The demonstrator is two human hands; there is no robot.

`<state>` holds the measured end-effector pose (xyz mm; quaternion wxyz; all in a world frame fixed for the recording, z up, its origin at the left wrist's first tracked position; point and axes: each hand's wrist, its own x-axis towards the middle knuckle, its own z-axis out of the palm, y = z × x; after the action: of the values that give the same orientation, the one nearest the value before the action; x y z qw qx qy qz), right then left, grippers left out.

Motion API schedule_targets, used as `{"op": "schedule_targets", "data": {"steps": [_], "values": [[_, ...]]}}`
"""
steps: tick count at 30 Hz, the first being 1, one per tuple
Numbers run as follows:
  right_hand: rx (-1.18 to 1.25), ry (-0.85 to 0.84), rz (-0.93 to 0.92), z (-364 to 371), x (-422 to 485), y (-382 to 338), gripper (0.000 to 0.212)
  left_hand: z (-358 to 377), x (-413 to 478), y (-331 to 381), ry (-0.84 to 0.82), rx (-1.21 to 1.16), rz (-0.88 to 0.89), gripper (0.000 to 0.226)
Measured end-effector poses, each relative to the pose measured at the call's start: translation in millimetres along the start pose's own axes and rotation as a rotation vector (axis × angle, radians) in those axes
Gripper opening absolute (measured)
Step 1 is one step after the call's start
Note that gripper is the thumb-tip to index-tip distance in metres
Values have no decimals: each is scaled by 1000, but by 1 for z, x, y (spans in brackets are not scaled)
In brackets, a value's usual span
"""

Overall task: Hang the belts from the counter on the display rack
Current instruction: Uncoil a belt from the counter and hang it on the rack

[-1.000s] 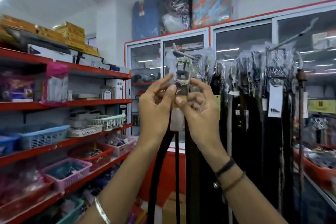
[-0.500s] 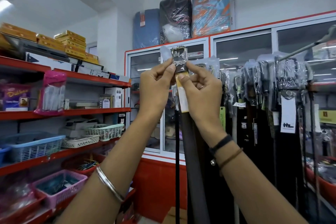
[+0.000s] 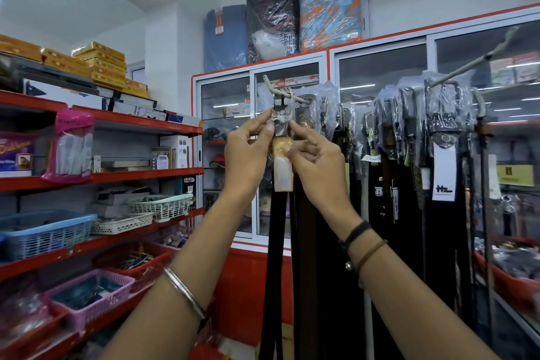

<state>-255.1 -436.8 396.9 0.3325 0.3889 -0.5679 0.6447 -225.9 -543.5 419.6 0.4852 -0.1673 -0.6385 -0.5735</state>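
A dark belt (image 3: 276, 231) hangs straight down from the tip of a grey rack arm (image 3: 270, 85), its plastic-wrapped buckle (image 3: 281, 120) looped over the arm. A yellow and white tag sits just under the buckle. My left hand (image 3: 248, 152) pinches the buckle from the left. My right hand (image 3: 317, 161) holds the buckle and tag from the right with finger and thumb. Several other wrapped belts (image 3: 409, 137) hang along the display rack to the right.
Red shelves (image 3: 140, 172) with baskets and boxes run along the left. A glass cabinet with red trim (image 3: 260, 67) stands behind the rack, wrapped bundles on top. A second rack arm (image 3: 473, 61) slants up at the right, above a red bin (image 3: 508, 280).
The buckle was held up in front of me in both hands; it has since gone over the tip of the rack arm and hangs there. Both hands still hold it.
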Motion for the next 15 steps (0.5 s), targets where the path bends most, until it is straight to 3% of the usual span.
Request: {"op": "schedule_targets", "data": {"steps": [4,9,15], "values": [[-56,-41,-3,-16,-14,1,39,7,-22,-7,33,92,66,34],[-144,19,-52,-62,-48,-14,31,28,-79,3,179,192,296,25],[-229,123,-102,-150,-119,-41,19,88,-170,7,-15,110,454,20]]}}
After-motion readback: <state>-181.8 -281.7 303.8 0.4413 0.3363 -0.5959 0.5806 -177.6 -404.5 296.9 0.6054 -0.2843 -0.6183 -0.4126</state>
